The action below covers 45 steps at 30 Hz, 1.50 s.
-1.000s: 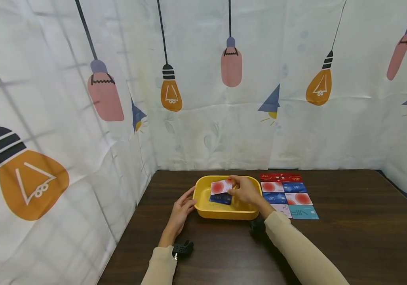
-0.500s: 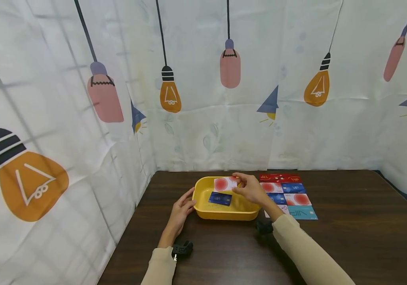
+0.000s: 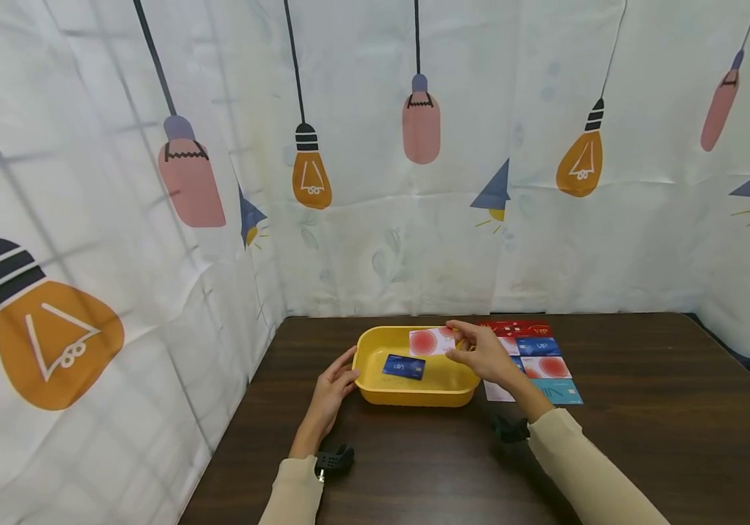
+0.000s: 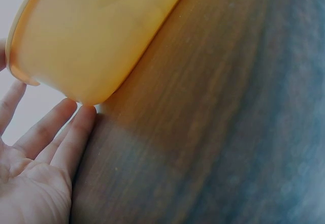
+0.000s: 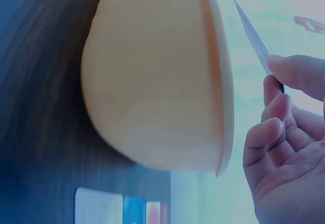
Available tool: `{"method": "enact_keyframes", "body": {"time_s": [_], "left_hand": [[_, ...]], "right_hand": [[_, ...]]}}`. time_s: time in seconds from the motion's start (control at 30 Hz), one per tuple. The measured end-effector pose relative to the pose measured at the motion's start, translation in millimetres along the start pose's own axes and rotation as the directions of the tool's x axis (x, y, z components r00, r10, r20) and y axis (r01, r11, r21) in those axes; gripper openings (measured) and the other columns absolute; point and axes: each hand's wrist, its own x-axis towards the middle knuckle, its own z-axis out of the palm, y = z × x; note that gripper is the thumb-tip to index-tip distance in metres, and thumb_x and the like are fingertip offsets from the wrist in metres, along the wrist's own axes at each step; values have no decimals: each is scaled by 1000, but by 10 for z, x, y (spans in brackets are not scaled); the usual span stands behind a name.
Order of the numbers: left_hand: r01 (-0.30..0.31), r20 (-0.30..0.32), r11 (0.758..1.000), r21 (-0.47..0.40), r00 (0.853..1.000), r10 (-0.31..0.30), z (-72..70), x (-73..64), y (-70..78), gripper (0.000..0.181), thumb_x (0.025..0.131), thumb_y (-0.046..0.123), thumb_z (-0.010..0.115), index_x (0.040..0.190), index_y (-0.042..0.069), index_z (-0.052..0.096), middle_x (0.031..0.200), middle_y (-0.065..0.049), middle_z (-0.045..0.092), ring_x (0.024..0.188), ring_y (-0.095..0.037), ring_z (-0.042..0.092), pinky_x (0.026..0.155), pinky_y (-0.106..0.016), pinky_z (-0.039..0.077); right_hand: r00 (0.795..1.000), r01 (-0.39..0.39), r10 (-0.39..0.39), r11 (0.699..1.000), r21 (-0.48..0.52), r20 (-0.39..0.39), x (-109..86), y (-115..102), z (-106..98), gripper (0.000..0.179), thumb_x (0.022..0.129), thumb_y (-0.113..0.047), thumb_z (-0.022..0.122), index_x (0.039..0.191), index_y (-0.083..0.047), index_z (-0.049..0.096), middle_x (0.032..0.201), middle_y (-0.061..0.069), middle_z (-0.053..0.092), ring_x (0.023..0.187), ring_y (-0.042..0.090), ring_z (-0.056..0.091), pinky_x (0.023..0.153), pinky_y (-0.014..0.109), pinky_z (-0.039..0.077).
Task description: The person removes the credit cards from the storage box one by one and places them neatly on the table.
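A pinkish-white card with a red circle [image 3: 430,340] is pinched between thumb and fingers of my right hand [image 3: 484,353], over the right part of a yellow plastic tub [image 3: 414,398]. In the right wrist view this card [image 5: 252,37] shows edge-on, above the tub's rim. One blue VIP card [image 3: 404,367] lies flat on the tub's floor. At the tub's left end, my left hand [image 3: 333,386] touches the wall with extended fingers. Its fingertips meet the outside of the tub [image 4: 96,41] in the left wrist view.
Right of the tub, several cards lie in rows on the dark wooden table [image 3: 401,467]: red VIP cards [image 3: 526,329], a blue card [image 3: 536,347], a red-circle card [image 3: 546,367] and a teal card [image 3: 557,391]. My right forearm partly covers them. A patterned curtain [image 3: 362,255] stands behind.
My right hand has moved right with the red-circle card, lifting it off the blue card and towards the tub's right side. My left hand has stayed at the tub.
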Motion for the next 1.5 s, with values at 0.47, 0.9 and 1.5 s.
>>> {"method": "enact_keyframes", "body": {"time_s": [0.47,0.9,1.5], "left_hand": [[-13,11,1000,-1,1000,13,-6,-6,-9,50,104,17,58,154,23,49,141,-23,59,129,-35,59,92,-20,55],[-10,8,1000,-1,1000,10,-8,-6,-2,50,105,16,57,153,24,49,142,-23,59,130,-35,58,92,-20,55],[-7,7,1000,4,1000,7,3,-5,3,50,106,14,54,154,23,48,142,-23,59,130,-35,58,92,-20,54]], "right_hand": [[1000,4,-3,1000,29,-25,-335,112,-223,56,88,-15,80,140,-5,60,98,12,60,78,21,54,61,22,53],[998,50,-48,996,69,-32,-584,303,-377,57,88,-15,80,142,-15,61,95,10,58,75,18,54,55,23,50],[999,39,-39,999,26,-2,-872,539,-606,61,91,-17,78,144,1,55,90,7,58,71,13,54,56,21,49]]}}
